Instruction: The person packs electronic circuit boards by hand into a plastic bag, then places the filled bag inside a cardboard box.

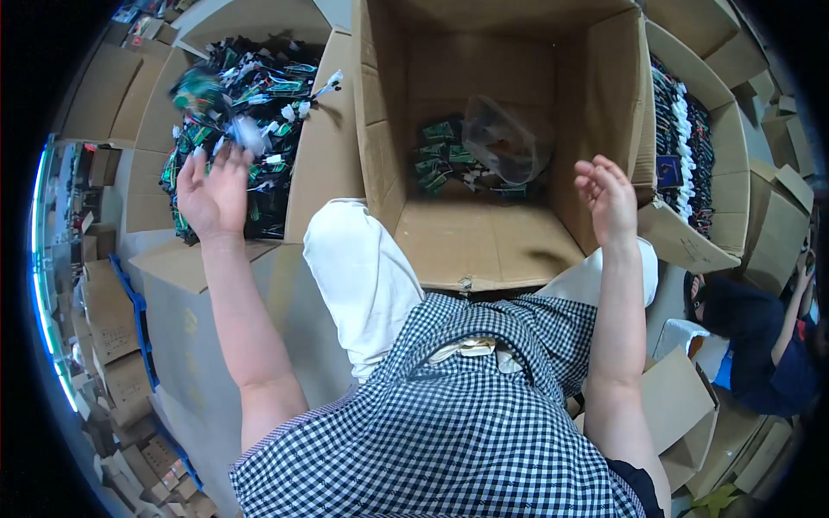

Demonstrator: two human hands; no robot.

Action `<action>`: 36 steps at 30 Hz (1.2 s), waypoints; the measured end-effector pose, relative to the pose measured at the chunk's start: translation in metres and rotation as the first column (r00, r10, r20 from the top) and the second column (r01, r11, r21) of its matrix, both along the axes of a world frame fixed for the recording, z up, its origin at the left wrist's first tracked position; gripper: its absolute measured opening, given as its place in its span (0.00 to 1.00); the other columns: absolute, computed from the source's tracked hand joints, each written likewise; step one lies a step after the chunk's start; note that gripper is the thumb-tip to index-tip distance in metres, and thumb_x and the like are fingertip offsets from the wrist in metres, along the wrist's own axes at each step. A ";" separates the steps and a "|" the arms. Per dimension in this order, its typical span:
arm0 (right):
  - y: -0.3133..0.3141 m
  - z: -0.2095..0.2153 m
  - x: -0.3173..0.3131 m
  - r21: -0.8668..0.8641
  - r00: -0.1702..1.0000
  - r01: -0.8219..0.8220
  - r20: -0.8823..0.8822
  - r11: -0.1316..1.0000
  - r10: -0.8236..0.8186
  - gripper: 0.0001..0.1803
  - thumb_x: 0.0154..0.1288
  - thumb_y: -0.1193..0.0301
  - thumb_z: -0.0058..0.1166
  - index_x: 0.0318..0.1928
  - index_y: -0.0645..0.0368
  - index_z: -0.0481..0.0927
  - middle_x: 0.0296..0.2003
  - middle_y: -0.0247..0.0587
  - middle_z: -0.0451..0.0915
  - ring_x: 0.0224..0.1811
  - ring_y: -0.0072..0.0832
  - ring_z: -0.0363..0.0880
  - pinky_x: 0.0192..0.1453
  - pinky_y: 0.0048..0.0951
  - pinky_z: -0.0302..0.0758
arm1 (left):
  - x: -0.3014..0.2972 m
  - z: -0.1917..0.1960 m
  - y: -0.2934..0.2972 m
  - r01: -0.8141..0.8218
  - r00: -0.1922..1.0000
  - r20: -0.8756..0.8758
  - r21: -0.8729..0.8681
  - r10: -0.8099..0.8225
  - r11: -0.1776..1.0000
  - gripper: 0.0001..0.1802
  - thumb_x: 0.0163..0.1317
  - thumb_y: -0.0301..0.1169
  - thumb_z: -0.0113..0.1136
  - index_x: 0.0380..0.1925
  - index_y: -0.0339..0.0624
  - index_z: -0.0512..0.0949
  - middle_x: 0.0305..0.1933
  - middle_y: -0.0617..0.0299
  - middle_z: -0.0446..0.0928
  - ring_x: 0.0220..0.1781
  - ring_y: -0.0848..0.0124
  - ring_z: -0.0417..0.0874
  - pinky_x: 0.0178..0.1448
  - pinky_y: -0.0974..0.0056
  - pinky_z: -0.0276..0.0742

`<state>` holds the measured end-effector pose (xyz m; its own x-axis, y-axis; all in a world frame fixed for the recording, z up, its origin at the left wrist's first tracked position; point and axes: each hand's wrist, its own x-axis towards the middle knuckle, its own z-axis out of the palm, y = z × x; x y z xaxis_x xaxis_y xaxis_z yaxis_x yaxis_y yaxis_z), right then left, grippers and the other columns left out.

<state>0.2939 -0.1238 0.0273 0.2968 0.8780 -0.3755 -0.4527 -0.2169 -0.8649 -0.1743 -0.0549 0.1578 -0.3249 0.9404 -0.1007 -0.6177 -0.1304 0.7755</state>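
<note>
My left hand [216, 190] is palm up with its fingers spread, at the near side of a left carton [324, 142] heaped with green circuit boards with black cables and white connectors [276, 86]. Just beyond its fingertips, a green circuit board [197, 91] and a white piece [249, 135] are smeared by motion, apart from the palm. By the right wall of the deep middle carton [484, 242], my right hand [607, 192] is raised with loosely curled fingers and nothing visible in it. Inside that carton lie several green boards [442, 160] and a clear plastic container [509, 142].
On the right stands a carton [691, 237] packed with black cables and white connectors [682, 142]. Another person [760, 345] is at the far right. Stacked cartons [117, 311] and a blue rail [142, 328] line the left side. My knees flank the middle carton.
</note>
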 end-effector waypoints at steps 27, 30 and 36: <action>0.090 -0.303 -0.034 -0.877 0.035 0.021 0.480 0.480 0.876 0.26 0.59 0.55 0.47 0.54 0.57 0.74 0.56 0.47 0.71 0.65 0.39 0.62 0.65 0.40 0.60 | 0.191 -0.142 0.051 0.618 0.446 -0.265 -0.600 -0.855 0.509 0.13 0.66 0.31 0.52 0.48 0.39 0.72 0.46 0.63 0.74 0.42 0.77 0.73 0.49 0.72 0.68; 0.091 -0.273 -0.049 -0.902 -0.244 -0.154 0.431 0.404 0.869 0.17 0.56 0.62 0.51 0.44 0.56 0.79 0.50 0.48 0.77 0.59 0.38 0.69 0.60 0.40 0.66 | 0.181 -0.147 0.047 0.577 0.464 -0.287 -0.620 -0.838 0.531 0.12 0.66 0.30 0.52 0.48 0.39 0.72 0.46 0.63 0.74 0.42 0.77 0.73 0.50 0.71 0.69; 0.068 -0.272 -0.043 -0.830 -0.284 -0.278 0.552 0.484 0.784 0.13 0.52 0.69 0.53 0.40 0.53 0.80 0.36 0.48 0.82 0.40 0.42 0.81 0.43 0.42 0.77 | 0.186 -0.157 0.045 0.621 0.410 -0.392 -0.542 -0.824 0.567 0.12 0.66 0.30 0.53 0.46 0.38 0.72 0.42 0.66 0.74 0.40 0.78 0.73 0.48 0.72 0.70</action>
<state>0.2506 -0.0562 -0.2445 0.0165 0.8037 -0.5948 0.9826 -0.1232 -0.1392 0.0112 -0.0096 0.0009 0.3835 0.8026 -0.4568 0.1840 0.4183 0.8895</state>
